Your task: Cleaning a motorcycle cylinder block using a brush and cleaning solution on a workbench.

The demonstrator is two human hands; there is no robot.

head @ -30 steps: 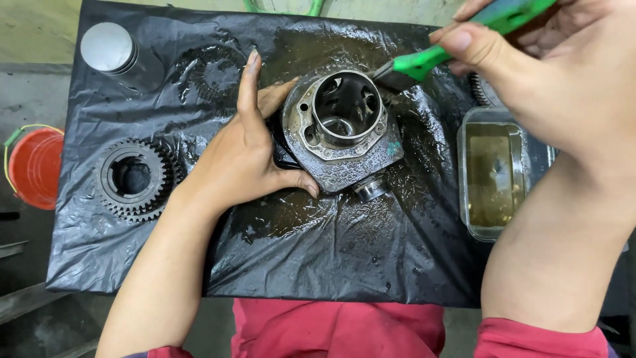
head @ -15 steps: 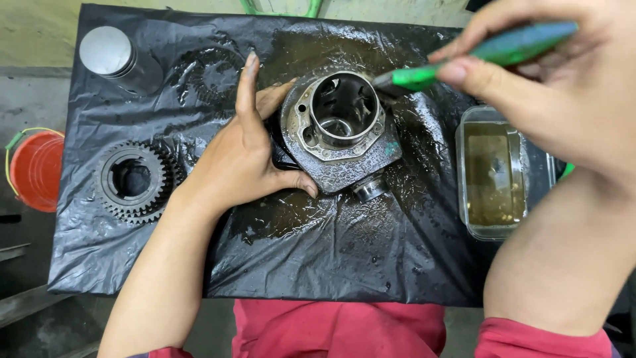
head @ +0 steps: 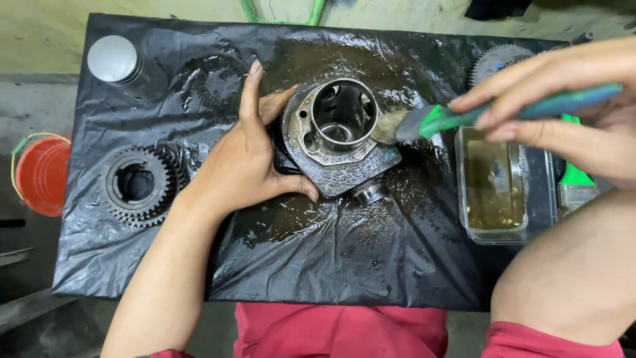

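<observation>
**Observer:** Centre of the black plastic sheet (head: 318, 265): engine cylinder (head: 338, 136), upright, bore facing the camera. Left hand (head: 242, 162) lies against its 9 o'clock side, touching.

**Recorder:** And the brush?

**Observer:** Green-handled brush (head: 464, 116) comes in from 3 o'clock; bristles meet the cylinder's rim at its 3 o'clock edge. Right hand (head: 563, 109) pinches the handle between thumb and fingers, so it is closed on the brush.

**Recorder:** Cylinder's look?

**Observer:** Grey cast metal, wet and grimy. Bright round sleeve in the middle, flat flange around it with small holes, a short stub sticking out at 5 o'clock. Brown oily fluid pooled on the sheet beneath.

**Recorder:** Left hand's pose?

**Observer:** Palm down, forefinger stretched toward 12 o'clock, thumb curled under the flange at 6 o'clock. Spread rather than clenched; it braces the cylinder. Whether the other fingers wrap the far wall, probably, but they are hidden. Forearm runs in from 7 o'clock.

**Recorder:** Surroundings?

**Observer:** Clear tub of brown fluid (head: 493, 182) at 3 o'clock, just below the right hand. Toothed gear (head: 139, 185) at 9 o'clock, well apart. Silver piston (head: 116, 59) at 10 o'clock. Red bucket (head: 41, 176) off the sheet, far 9 o'clock.
</observation>
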